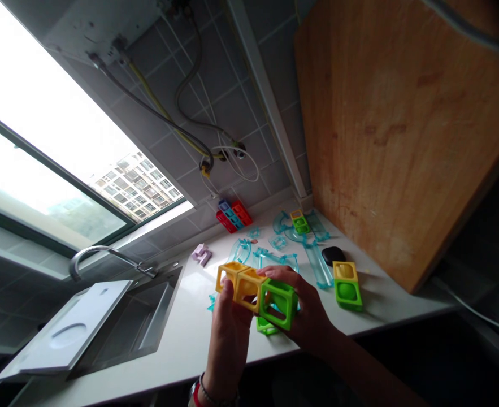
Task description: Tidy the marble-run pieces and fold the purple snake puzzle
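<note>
Both hands hold a joined row of cube frames above the counter. My left hand (pixel 228 333) grips the yellow cubes (pixel 248 287) from below, thumb on their near side. Around the green cube (pixel 280 305) at the right end of the row, my right hand (pixel 306 305) has its fingers wrapped over the top and back. Another green cube (pixel 267 326) shows just beneath the row; whether it is joined to it I cannot tell. On the counter to the right lies a yellow-and-green block pair (pixel 347 285), beside a black oval object (pixel 333 256).
Translucent teal track pieces (pixel 318 264) lie across the white counter (pixel 190 339). Behind stand red and blue blocks (pixel 234 216), a small yellow-green pair (pixel 299 222) and purple blocks (pixel 202 254). A sink (pixel 147 322) with faucet is left; a wooden board (pixel 393 130) stands right.
</note>
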The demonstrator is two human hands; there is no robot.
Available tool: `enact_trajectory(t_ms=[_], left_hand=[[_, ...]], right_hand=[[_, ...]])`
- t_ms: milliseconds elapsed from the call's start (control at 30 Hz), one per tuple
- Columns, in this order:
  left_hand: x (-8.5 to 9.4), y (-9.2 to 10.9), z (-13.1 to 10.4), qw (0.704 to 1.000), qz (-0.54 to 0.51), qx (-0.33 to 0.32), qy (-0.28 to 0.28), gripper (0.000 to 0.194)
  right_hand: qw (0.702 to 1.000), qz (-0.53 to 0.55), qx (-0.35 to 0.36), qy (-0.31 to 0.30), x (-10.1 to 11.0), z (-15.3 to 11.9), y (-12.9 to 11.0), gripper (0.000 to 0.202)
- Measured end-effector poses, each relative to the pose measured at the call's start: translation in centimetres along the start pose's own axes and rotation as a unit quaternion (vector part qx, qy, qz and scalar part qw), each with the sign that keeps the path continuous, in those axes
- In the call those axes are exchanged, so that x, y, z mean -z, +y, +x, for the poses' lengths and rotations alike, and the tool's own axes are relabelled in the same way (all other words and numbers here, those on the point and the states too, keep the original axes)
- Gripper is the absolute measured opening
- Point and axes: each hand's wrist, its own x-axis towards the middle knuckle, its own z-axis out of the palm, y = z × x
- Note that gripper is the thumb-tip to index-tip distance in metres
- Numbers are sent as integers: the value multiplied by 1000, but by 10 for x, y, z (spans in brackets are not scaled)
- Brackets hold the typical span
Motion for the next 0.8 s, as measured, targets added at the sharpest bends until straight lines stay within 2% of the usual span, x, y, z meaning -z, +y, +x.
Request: enact_trajectory(t_ms=[267,600,800], left_hand=[[12,-19,-5,1000,-7,9,5,40],[26,-21,-6,1000,-10,29,-4,43],[28,-14,-8,998,19,20,48,42]], right_hand=[[999,-36,20,-7,-7,-6,4,56],[998,-47,25,-34,-10,-9,8,59],[995,-83,14,-58,-10,-8,7,66]])
